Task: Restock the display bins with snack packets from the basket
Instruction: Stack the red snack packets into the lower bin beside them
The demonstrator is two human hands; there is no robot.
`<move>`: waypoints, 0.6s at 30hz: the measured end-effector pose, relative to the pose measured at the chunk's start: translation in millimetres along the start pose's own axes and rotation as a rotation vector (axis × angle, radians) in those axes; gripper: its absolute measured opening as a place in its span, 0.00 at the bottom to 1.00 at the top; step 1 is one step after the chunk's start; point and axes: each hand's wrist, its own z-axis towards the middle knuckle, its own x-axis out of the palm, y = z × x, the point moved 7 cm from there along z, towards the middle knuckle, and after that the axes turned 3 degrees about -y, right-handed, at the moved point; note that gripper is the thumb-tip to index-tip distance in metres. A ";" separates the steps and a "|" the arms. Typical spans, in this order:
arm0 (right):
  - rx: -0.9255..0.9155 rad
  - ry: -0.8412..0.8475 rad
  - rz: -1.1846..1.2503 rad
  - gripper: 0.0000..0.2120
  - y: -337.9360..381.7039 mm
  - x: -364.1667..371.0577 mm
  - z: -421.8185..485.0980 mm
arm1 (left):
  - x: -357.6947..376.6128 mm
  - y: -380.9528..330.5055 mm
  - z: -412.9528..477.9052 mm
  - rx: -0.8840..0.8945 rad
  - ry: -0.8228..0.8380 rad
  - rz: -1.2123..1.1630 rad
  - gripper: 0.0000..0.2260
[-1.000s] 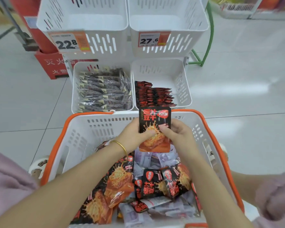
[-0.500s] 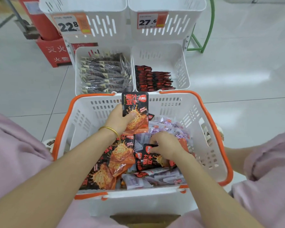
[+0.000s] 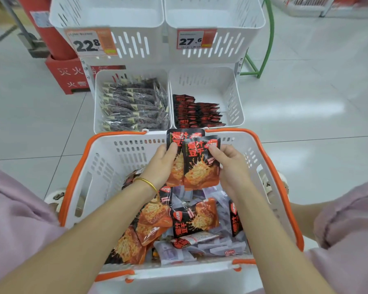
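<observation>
— Where are the hands?
— Middle of the frame, raised over the far end of the basket (image 3: 106, 166). The left hand (image 3: 160, 166), with a gold bracelet (image 3: 149, 183) on its wrist, grips one snack packet (image 3: 174, 137). Its fingers (image 3: 172, 149) are curled round the left edge.
— And the other?
— The right hand (image 3: 232, 168) pinches a second packet (image 3: 201, 168) by its right edge, thumb on the front. That packet overlaps the first and touches it. Both stand upright, print toward the camera.
— What's in the basket?
— Loose packets (image 3: 191, 221) of the same kind, mixed with pale purple packets (image 3: 217, 249).
— The bins?
— In the upper middle of the frame, the lower right bin (image 3: 234, 96) holds a row of matching packets (image 3: 198, 114) along its left side. The lower left bin (image 3: 98, 102) beside it is packed with dark packets (image 3: 134, 105).
</observation>
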 end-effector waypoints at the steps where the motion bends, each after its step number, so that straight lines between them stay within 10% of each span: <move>1: 0.021 -0.016 0.052 0.09 -3.0 2.7 0.3 | 3.5 0.3 0.0 0.001 0.020 -0.020 0.32; 6: 0.042 -0.092 0.120 0.08 -10.0 8.5 7.8 | 6.8 9.6 11.0 -0.014 0.035 -0.142 0.45; 11: -0.014 -0.139 0.047 0.10 -8.6 15.4 19.4 | 12.9 -2.0 15.3 0.119 0.059 0.060 0.18; 18: 0.025 0.159 -0.346 0.29 33.4 19.7 71.1 | 9.8 -16.5 49.1 0.185 0.122 0.185 0.21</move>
